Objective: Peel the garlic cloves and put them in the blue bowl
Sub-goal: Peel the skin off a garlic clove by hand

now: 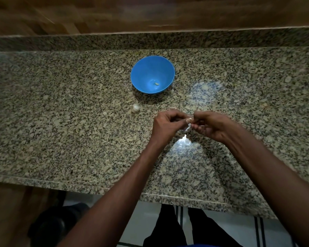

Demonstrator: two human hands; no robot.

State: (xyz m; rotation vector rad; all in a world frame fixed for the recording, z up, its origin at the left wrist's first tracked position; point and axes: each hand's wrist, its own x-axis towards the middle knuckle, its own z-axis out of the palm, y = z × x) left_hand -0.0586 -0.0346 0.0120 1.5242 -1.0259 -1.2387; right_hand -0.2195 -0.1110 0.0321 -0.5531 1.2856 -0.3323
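Pale garlic clove (pixel 187 128), mid-peel, is pinched between left hand (pixel 169 124) and right hand (pixel 210 124); next, probably the blue bowl (pixel 144 68).

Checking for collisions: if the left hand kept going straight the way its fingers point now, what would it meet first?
The left hand points right, so it would meet the right hand first; both pinch a garlic clove between them, fingertips nearly touching.

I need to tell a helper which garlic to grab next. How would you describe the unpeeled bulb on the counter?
Find the blue bowl on the granite counter. Just in front of it, slightly left, sits the garlic bulb: pale, papery, alone on the stone, unlike the small peeled clove inside the bowl.
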